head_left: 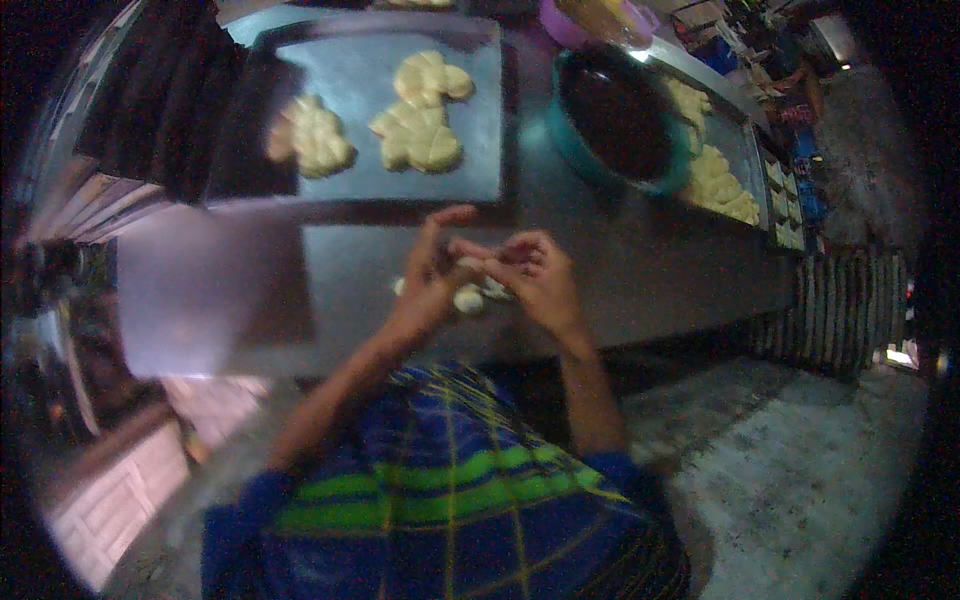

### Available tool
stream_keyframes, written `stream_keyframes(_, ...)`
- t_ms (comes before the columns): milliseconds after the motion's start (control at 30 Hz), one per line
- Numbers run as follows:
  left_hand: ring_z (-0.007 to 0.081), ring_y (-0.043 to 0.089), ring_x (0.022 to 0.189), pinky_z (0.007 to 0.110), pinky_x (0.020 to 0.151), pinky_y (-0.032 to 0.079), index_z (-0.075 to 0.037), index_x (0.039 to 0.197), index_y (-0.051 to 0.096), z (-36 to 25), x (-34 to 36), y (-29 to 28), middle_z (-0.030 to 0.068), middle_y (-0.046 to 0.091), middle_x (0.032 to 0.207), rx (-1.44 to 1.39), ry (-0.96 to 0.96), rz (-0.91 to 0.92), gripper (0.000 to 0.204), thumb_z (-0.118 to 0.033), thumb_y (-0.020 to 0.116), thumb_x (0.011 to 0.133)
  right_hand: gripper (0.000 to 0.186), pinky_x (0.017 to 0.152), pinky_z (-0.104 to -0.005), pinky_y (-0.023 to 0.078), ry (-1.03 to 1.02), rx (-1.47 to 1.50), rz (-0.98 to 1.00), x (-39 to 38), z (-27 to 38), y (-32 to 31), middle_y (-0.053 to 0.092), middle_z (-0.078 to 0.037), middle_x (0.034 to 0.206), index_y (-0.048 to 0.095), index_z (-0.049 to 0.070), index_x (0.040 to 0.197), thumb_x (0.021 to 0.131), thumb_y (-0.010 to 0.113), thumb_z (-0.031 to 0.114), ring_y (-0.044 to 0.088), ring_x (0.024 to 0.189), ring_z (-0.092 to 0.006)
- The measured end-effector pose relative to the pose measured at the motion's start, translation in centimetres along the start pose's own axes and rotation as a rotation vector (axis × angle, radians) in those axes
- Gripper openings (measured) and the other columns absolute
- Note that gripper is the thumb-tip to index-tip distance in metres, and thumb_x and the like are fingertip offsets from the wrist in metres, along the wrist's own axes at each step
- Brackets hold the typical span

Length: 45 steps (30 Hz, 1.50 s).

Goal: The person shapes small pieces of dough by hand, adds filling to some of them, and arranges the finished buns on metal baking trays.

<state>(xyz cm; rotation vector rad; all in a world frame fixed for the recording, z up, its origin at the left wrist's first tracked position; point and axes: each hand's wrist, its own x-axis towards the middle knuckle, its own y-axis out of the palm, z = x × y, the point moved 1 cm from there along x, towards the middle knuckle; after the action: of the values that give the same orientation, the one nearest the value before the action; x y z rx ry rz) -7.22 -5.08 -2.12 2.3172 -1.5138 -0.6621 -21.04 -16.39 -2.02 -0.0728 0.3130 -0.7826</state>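
Note:
My left hand and my right hand meet over the near part of the metal table. A pale piece of dough shows between them, pinched by the fingers of both; its shape is mostly hidden. One finger of the left hand sticks out away from the rest. Right below the hands, small pale balls of dough lie on the table, partly covered by the wrists. Beyond the hands sits a metal baking tray bearing shaped pieces of yellowish dough.
To the right of the tray stands a green basin with dark contents. A purple basin is behind it. Another tray of shaped dough lies at the far right. Stacked dark trays stand at the left. The table ends near my waist.

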Motion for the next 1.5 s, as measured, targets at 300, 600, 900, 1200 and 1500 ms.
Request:
stream_keyframes(300,0.0277,0.052,0.122,0.043,0.102,0.044,-0.01,0.142,0.04,5.1,1.2,-1.6,0.015,0.053,0.13,0.628,0.346,0.259,0.065,-0.007,0.065,0.081,0.021,0.082,-0.034,0.053,-0.088,-0.403,0.236,-2.9,-5.3,-3.4,0.069,-0.009,0.109,0.07,0.003,0.102,0.087,0.07,0.017,0.066,0.096,-0.0211)
stream_keyframes(600,0.0379,0.045,0.123,0.051,0.105,0.035,-0.009,0.142,0.043,13.2,0.5,-6.2,0.0162,0.05,0.129,1.729,0.486,0.293,0.059,-0.019,0.057,0.086,0.023,0.081,-0.0366,0.056,-0.768,-0.927,-0.101,-5.1,-13.2,-0.6,0.065,-0.009,0.106,0.068,0.008,0.104,0.081,0.066,0.003,0.062,0.104,-0.0271)
stream_keyframes(900,0.0392,0.045,0.121,0.052,0.1,0.038,-0.002,0.141,0.041,12.1,-0.5,-6.0,0.0196,0.05,0.125,1.637,0.371,0.257,0.068,-0.02,0.064,0.08,0.083,0.105,-0.0473,0.04,-0.532,-0.989,0.142,-2.5,-10.0,-1.4,0.042,-0.014,0.141,0.041,0.017,0.143,0.071,0.082,0.027,0.045,0.128,-0.0335)
stream_keyframes(1200,0.0376,0.032,0.139,0.054,0.115,0.024,-0.009,0.145,0.038,12.8,-0.7,-11.7,0.0177,0.033,0.151,1.556,0.578,0.198,0.063,-0.026,0.057,0.087,0.065,0.094,-0.0486,0.044,-0.646,-0.983,0.329,2.3,-10.8,2.2,0.062,-0.015,0.12,0.061,0.01,0.122,0.069,0.079,0.042,0.057,0.111,-0.0343)
stream_keyframes(1500,0.0335,0.046,0.128,0.051,0.105,0.036,-0.01,0.137,0.046,17.7,0.6,-14.3,0.0154,0.05,0.137,1.649,0.764,0.307,0.056,-0.028,0.061,0.086,0.061,0.08,-0.0467,0.048,-1.009,-1.102,0.084,-0.1,-6.1,3.2,0.065,-0.01,0.099,0.065,0.011,0.11,0.064,0.081,0.05,0.062,0.088,-0.0313)
